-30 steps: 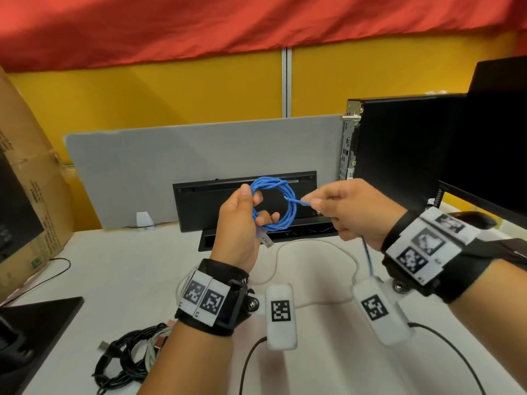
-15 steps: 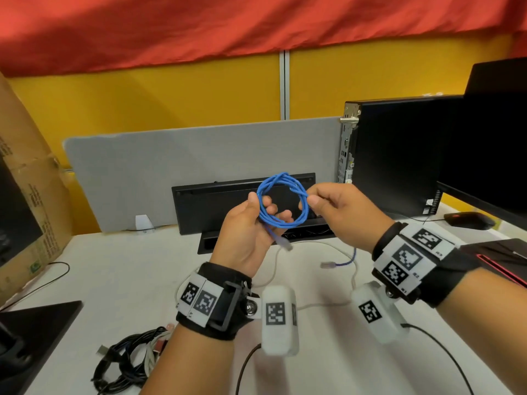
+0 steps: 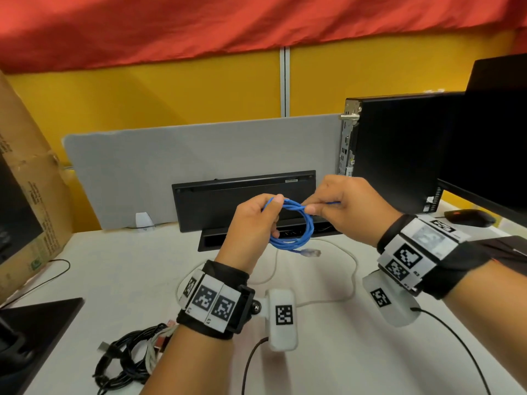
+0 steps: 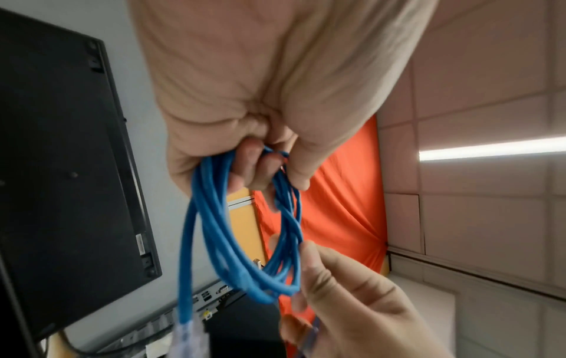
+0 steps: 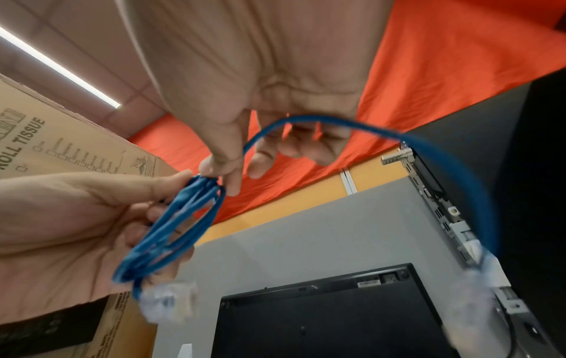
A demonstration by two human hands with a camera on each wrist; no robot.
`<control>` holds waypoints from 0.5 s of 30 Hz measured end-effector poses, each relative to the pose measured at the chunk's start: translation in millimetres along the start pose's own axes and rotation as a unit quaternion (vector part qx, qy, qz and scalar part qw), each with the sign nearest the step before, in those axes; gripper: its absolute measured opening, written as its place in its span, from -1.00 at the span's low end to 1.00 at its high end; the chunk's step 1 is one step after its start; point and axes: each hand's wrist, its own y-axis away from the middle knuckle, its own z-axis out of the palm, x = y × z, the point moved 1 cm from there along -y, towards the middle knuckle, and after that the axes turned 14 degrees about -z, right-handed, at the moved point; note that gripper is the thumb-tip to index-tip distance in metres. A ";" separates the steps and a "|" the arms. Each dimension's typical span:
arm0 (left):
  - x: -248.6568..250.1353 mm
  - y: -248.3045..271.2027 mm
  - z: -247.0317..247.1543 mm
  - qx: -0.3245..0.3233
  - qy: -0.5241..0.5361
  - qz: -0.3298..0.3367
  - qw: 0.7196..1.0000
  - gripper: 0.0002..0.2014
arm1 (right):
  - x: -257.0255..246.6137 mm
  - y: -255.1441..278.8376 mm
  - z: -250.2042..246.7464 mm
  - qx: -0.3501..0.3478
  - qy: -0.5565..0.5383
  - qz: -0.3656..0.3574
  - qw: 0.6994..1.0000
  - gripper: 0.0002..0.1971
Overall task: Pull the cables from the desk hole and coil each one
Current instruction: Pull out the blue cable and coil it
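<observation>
A blue network cable (image 3: 302,226) (image 4: 214,232) (image 5: 171,227) is wound into a small coil, held above the desk. My left hand (image 3: 256,220) (image 4: 263,157) grips the coil's left side, fingers curled through the loops. My right hand (image 3: 322,205) (image 5: 220,169) pinches the coil's top between thumb and forefinger; the cable's free end arcs out past that hand to a clear plug (image 5: 490,268). The other clear plug (image 3: 310,253) dangles below the coil. The open black desk hole (image 3: 211,240) lies behind the hands, its lid (image 3: 242,195) raised. A white cable (image 3: 352,275) runs from it across the desk.
A bundle of black and white coiled cables (image 3: 128,357) lies at the desk's near left. A cardboard box (image 3: 25,178) stands at left, a black computer case (image 3: 396,149) and monitor (image 3: 490,138) at right, a mouse (image 3: 467,216) beyond. A grey divider panel (image 3: 171,166) backs the desk.
The right hand has wound the loose tail onto the coil and now pinches its top. The coil has tilted from upright to leaning. The free plug, hanging by the desk before, is now lifted.
</observation>
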 end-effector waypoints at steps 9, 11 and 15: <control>4.9 3.9 3.4 -0.013 0.082 -0.001 0.997 -0.77 | -3.2 -1.5 8.1 0.112 0.049 0.053 0.991 -0.87; 6.3 4.5 4.8 -0.003 0.089 0.002 0.996 -0.78 | -4.4 1.6 13.4 0.126 -0.044 0.124 0.983 -0.88; 7.1 4.3 7.4 0.024 0.101 0.015 0.994 -0.80 | -16.4 0.9 21.7 0.194 -0.365 0.273 0.869 -0.87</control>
